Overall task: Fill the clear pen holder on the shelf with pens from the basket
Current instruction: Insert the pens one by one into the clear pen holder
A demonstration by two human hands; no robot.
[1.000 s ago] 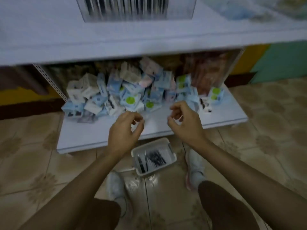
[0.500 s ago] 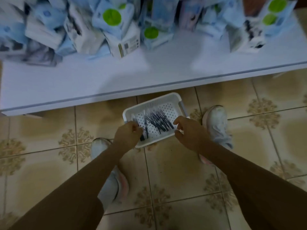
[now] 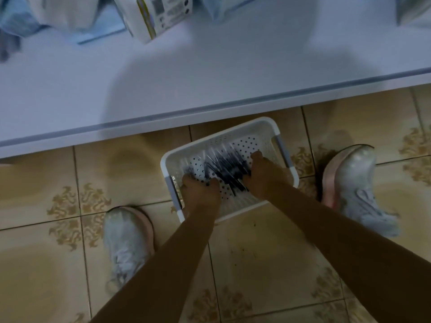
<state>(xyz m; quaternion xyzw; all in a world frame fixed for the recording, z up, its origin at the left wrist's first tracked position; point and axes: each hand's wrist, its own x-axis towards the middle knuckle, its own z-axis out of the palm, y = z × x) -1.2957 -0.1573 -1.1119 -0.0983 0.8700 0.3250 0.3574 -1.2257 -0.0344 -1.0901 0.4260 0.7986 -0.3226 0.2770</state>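
A white basket point(image 3: 233, 136) with a holed bottom and grey handles on its two short sides sits on the tiled floor point(image 3: 46, 264), just past the middle of the view toward 3 o'clock. It lies turned at a slant, and its far corner at 12 o'clock comes close to the front edge of the white shelf point(image 3: 163, 85). A loose pile of dark pens point(image 3: 224, 169) lies inside, running from about 11 o'clock to 5 o'clock across the bottom.

Both hands reach down into the basket. The right hand point(image 3: 265, 178) is at the 3 o'clock side of the pile, fingers bent over the pens and thumb on the near side, so its grip is narrow and holding pens. The left hand point(image 3: 201, 194) is at the 8 o'clock corner, next to the grey handle, knuckles up and fingers curled down toward the bottom. The picture is blurred there, so I cannot tell whether its grip has anything in it.

Paper boxes point(image 3: 161, 17) lie on the shelf along the 12 o'clock edge. The left shoe point(image 3: 126, 238) stands at 7 o'clock from the basket, and the right shoe point(image 3: 354, 183) stands just beside it at 3 o'clock.
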